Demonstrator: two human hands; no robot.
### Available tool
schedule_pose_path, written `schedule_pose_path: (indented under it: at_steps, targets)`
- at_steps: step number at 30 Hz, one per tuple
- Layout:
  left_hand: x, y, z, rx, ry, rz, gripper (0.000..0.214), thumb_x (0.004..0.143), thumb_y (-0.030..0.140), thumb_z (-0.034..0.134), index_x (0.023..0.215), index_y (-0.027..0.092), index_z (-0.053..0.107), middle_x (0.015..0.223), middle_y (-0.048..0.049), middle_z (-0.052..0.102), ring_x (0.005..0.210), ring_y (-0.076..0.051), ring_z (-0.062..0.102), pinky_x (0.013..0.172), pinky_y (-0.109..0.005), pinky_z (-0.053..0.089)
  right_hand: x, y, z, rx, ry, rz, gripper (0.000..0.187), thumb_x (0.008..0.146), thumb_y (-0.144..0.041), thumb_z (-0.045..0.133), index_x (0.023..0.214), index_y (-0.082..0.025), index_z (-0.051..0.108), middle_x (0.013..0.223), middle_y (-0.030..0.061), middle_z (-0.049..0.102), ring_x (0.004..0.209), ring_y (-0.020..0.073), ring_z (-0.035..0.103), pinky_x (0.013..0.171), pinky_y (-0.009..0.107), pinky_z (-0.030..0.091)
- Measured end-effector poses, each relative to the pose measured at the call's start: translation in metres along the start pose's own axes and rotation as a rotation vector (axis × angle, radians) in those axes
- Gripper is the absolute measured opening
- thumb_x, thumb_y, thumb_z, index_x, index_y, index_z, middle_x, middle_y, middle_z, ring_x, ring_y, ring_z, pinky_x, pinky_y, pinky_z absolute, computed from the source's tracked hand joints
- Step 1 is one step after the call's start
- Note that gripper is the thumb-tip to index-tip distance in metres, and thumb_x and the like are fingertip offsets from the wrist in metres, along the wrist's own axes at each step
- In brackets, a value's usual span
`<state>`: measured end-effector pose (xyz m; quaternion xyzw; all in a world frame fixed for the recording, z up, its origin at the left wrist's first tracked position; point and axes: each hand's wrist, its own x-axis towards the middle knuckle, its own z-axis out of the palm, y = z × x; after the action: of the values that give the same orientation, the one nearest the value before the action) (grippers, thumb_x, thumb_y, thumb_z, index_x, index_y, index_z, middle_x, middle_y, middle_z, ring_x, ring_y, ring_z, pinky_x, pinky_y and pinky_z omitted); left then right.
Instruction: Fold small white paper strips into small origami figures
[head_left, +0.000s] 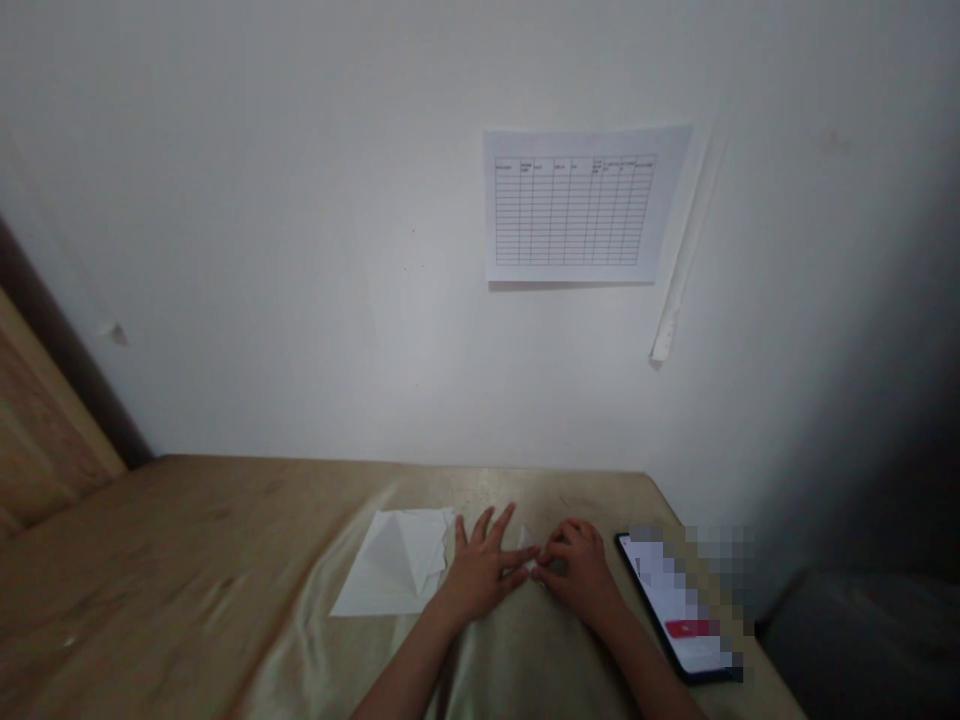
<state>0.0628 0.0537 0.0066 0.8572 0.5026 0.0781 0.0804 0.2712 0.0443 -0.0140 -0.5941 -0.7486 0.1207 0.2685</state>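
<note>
White folded paper [524, 538] points forward, long axis unclear, left fingers [519, 556] and right fingers [556, 551] pinching it.

A broad stretch of tan satin-like tablecloth [187, 560] lies open to the left of the stacked white papers [379, 575], crossed only by low folds. The papers themselves block the way right, reaching up to the left hand [484, 565], with hardly a gap between. Fingertips of both hands meet over a small folded paper [524, 540], closing the middle, while a wedge of cloth opens between the forearms. A slim lane separates the right hand [581, 565] from the smartphone [660, 600]. Beyond the fingers, a shallow strip remains before the white wall [300, 250] bars the far side.
</note>
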Motion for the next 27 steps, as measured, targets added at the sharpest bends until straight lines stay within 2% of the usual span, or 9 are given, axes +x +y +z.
schedule_pose_path:
  at_steps: [7, 14, 19, 27]
  targets:
    - [0.001, -0.001, 0.001, 0.007, -0.038, -0.049, 0.040, 0.097, 0.060, 0.053, 0.135, 0.065, 0.046, 0.170, 0.0063, 0.011, 0.155, -0.042, 0.014, 0.111, -0.082, 0.002, -0.001, -0.001, 0.000, -0.008, -0.012, -0.004, 0.012, 0.079, -0.042, 0.079, 0.082, -0.031, 0.076, 0.106, 0.0013, 0.067, 0.117, 0.0246, 0.051, 0.109, 0.039, 0.028]
    - [0.002, -0.006, 0.011, 0.014, 0.014, -0.036, 0.041, 0.096, 0.069, 0.042, 0.137, 0.064, 0.043, 0.170, 0.0083, 0.011, 0.155, -0.041, 0.015, 0.111, -0.083, 0.002, 0.000, 0.000, 0.001, -0.013, -0.016, 0.001, 0.010, 0.079, -0.040, 0.077, 0.082, -0.030, 0.076, 0.106, 0.0020, 0.066, 0.116, 0.0250, 0.051, 0.108, 0.039, 0.029]
    - [0.001, -0.007, 0.010, -0.010, 0.016, -0.029, 0.041, 0.096, 0.072, 0.038, 0.136, 0.067, 0.042, 0.169, 0.0119, 0.013, 0.155, -0.042, 0.014, 0.111, -0.084, -0.001, 0.000, 0.001, 0.001, -0.008, -0.014, -0.002, 0.010, 0.079, -0.039, 0.078, 0.082, -0.030, 0.075, 0.106, 0.0018, 0.066, 0.116, 0.0249, 0.050, 0.108, 0.039, 0.029]
    - [0.001, 0.000, 0.003, -0.010, -0.016, -0.066, 0.040, 0.095, 0.068, 0.045, 0.136, 0.068, 0.042, 0.169, 0.0111, 0.014, 0.155, -0.041, 0.011, 0.111, -0.083, -0.002, 0.001, 0.001, 0.002, -0.023, -0.038, 0.005, 0.013, 0.081, -0.043, 0.076, 0.083, -0.030, 0.075, 0.108, 0.0025, 0.066, 0.119, 0.0264, 0.049, 0.111, 0.043, 0.025]
